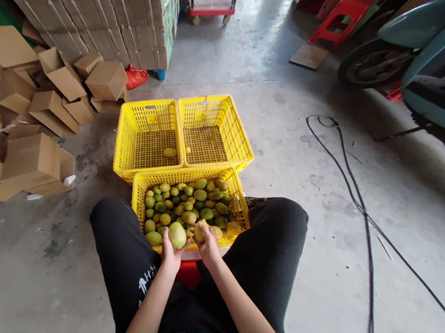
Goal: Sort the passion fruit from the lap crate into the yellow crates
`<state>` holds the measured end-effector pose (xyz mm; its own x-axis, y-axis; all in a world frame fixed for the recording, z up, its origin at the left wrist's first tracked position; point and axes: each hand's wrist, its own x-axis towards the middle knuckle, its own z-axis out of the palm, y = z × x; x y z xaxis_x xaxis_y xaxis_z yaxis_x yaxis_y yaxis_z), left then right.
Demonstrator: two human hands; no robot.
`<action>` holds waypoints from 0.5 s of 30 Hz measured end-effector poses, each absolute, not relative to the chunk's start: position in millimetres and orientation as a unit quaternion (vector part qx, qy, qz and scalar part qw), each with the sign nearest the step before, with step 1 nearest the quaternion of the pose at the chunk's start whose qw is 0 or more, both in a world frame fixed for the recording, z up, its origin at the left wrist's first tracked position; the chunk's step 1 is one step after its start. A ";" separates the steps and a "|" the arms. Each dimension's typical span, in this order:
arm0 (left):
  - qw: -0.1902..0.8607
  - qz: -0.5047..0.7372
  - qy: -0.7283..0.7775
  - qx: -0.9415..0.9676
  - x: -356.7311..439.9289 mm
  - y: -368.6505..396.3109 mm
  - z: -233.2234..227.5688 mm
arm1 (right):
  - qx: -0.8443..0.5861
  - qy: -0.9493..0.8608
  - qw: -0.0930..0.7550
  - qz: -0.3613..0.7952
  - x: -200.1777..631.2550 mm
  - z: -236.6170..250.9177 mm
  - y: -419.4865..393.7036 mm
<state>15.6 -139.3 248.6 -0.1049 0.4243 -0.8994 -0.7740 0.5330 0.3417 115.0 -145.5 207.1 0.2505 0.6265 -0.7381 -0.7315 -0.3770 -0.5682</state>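
Note:
My left hand [171, 254] is closed around a large pale-green lemon [177, 235]. Close beside it, my right hand [209, 247] grips a yellower lemon [200, 233], partly covered by the fingers. Both hands are over the near edge of a yellow plastic crate [185, 173] between my knees. Inside that crate lie many green and yellow lemons [200, 195]. Directly behind stand two more yellow crates, a left one [119, 156] and a right one [243, 135]. The left crate has one yellow lemon [169, 152] on its floor; a small yellow fruit [188, 150] sits in the right.
Cardboard boxes [31, 157] are heaped at the left, before a tall strapped stack [98, 23]. A red trolley [212, 9] stands at the back. Rightward are a red stool [340, 18], a blue-green scooter [435, 71] and a black cable [364, 223] across the concrete floor.

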 end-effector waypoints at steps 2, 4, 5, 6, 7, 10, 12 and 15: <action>0.662 0.457 0.575 -0.150 14.6 -140.2 248.2 | -0.551 0.055 0.576 0.601 115.4 207.8 -143.8; 0.665 0.457 0.570 -0.152 14.2 -141.0 247.3 | -0.543 0.066 0.582 0.602 116.3 207.9 -143.1; 0.665 0.459 0.569 -0.153 14.2 -141.2 246.8 | -0.539 0.075 0.575 0.610 116.8 207.8 -143.4; 0.665 0.462 0.567 -0.154 14.2 -141.2 246.2 | -0.536 0.084 0.564 0.622 117.1 207.8 -143.9; 0.664 0.465 0.565 -0.152 14.3 -141.2 245.7 | -0.533 0.091 0.550 0.636 117.4 207.9 -144.8; 0.656 0.473 0.571 -0.141 15.0 -141.0 244.2 | -0.525 0.094 0.515 0.671 117.8 209.2 -147.1; 0.649 0.472 0.581 -0.133 15.6 -141.0 243.3 | -0.525 0.093 0.505 0.678 118.1 210.9 -147.4; 0.646 0.470 0.589 -0.122 16.6 -141.5 242.4 | -0.532 0.100 0.499 0.677 119.2 213.1 -145.6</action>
<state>16.6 -141.5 242.4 -0.1361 0.4636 -0.8755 -0.7516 0.5274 0.3961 119.2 -145.6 213.1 0.0645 0.5694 -0.8195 -0.7817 -0.4816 -0.3962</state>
